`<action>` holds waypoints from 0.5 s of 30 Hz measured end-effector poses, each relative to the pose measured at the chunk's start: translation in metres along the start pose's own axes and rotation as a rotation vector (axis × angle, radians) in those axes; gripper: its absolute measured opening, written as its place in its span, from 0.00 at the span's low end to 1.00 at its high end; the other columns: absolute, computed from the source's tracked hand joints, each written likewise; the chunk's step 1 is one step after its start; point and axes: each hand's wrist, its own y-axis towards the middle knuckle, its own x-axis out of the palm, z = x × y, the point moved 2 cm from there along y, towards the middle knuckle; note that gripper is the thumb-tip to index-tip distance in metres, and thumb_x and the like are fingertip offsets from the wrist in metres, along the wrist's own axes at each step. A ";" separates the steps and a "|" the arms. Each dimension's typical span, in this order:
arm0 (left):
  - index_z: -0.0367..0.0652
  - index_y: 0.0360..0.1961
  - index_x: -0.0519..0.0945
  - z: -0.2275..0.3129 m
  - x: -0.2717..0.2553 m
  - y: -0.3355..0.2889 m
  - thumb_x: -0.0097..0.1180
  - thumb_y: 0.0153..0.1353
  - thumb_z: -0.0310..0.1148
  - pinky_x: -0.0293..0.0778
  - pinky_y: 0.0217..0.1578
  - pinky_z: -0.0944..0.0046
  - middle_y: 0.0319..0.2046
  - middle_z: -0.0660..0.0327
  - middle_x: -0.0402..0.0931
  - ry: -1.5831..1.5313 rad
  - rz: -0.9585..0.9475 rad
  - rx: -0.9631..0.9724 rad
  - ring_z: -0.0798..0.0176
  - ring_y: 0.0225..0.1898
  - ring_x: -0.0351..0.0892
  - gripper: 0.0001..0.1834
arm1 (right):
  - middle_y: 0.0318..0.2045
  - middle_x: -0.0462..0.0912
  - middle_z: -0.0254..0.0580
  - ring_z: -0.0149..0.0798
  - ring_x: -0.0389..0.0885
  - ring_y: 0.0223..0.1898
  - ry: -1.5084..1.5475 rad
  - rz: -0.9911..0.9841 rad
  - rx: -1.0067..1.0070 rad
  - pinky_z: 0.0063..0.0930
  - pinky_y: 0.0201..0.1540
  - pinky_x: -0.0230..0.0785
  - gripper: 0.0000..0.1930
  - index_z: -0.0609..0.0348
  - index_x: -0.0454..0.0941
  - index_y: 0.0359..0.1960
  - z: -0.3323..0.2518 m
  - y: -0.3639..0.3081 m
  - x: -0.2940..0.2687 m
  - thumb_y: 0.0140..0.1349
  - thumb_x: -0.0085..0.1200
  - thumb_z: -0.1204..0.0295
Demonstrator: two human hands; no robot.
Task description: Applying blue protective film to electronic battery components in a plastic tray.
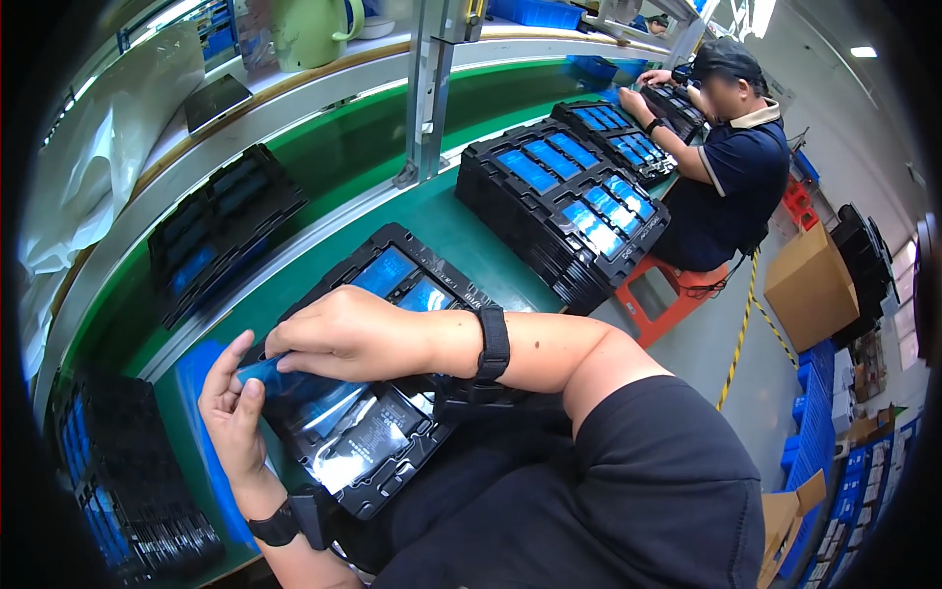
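My left hand [235, 422] has its thumb and fingers around the left end of a blue film-covered flat piece [259, 372]. The right hand [348, 334] reaches across from the right, palm down, fingers closed on the same piece; its far side is hidden behind that hand. Both hands are over the left side of a black plastic tray [365, 503] on the bench. In the tray's far compartments lie shiny blue flat pieces [385, 271]. A dark, printed flat piece [378, 432] with glare on it lies in the near compartment.
Tall stacks of black trays stand right [530, 236] and lower left [147, 491]; another tray [226, 226] leans on the green conveyor behind. A metal post [429, 98] rises from the bench edge. A co-worker [731, 147] sits far right by an orange stool [653, 304].
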 end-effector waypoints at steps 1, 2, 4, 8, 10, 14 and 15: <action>0.32 0.53 0.73 0.003 0.008 -0.001 0.62 0.56 0.33 0.73 0.38 0.75 0.41 0.56 0.79 -0.104 -0.051 -0.035 0.69 0.37 0.80 0.25 | 0.25 0.79 0.46 0.47 0.80 0.28 0.000 0.022 -0.014 0.33 0.29 0.72 0.07 0.60 0.76 0.35 0.000 0.000 0.000 0.54 0.58 0.74; 0.32 0.51 0.74 0.008 0.013 0.000 0.61 0.57 0.34 0.74 0.35 0.73 0.39 0.55 0.80 -0.204 -0.097 -0.070 0.67 0.35 0.81 0.23 | 0.25 0.79 0.46 0.47 0.80 0.28 0.009 0.022 -0.018 0.33 0.29 0.72 0.07 0.60 0.76 0.35 -0.001 0.000 0.000 0.54 0.58 0.74; 0.32 0.48 0.75 0.007 0.007 -0.002 0.60 0.58 0.35 0.75 0.32 0.72 0.35 0.55 0.81 -0.143 -0.153 -0.129 0.66 0.32 0.81 0.20 | 0.25 0.79 0.45 0.47 0.80 0.28 0.037 0.115 0.004 0.32 0.29 0.72 0.07 0.61 0.77 0.35 -0.002 0.001 -0.002 0.54 0.59 0.76; 0.35 0.27 0.76 0.009 0.011 -0.002 0.56 0.62 0.33 0.74 0.26 0.70 0.20 0.54 0.79 0.017 -0.103 -0.135 0.65 0.22 0.79 0.12 | 0.25 0.80 0.44 0.45 0.81 0.27 -0.016 0.154 0.030 0.28 0.29 0.73 0.07 0.61 0.78 0.33 0.000 0.002 -0.003 0.53 0.61 0.75; 0.41 0.17 0.70 0.005 0.013 0.000 0.59 0.60 0.34 0.71 0.23 0.71 0.17 0.57 0.77 0.020 -0.049 -0.130 0.69 0.18 0.75 0.17 | 0.24 0.80 0.44 0.43 0.81 0.25 -0.133 0.189 0.027 0.29 0.28 0.73 0.05 0.62 0.78 0.31 0.000 -0.001 -0.010 0.53 0.61 0.77; 0.44 0.17 0.70 -0.003 -0.002 -0.003 0.60 0.60 0.37 0.64 0.18 0.74 0.16 0.66 0.72 0.099 0.059 -0.113 0.74 0.14 0.68 0.18 | 0.23 0.80 0.37 0.30 0.78 0.24 -0.243 0.531 0.098 0.22 0.27 0.71 0.03 0.63 0.78 0.31 -0.003 0.002 -0.033 0.58 0.58 0.77; 0.43 0.18 0.71 -0.002 -0.005 -0.004 0.59 0.61 0.37 0.65 0.20 0.74 0.18 0.67 0.72 0.121 0.120 -0.057 0.74 0.16 0.69 0.17 | 0.23 0.80 0.34 0.26 0.77 0.24 -0.193 0.632 0.257 0.19 0.26 0.70 0.03 0.63 0.78 0.32 -0.003 0.002 -0.044 0.59 0.58 0.76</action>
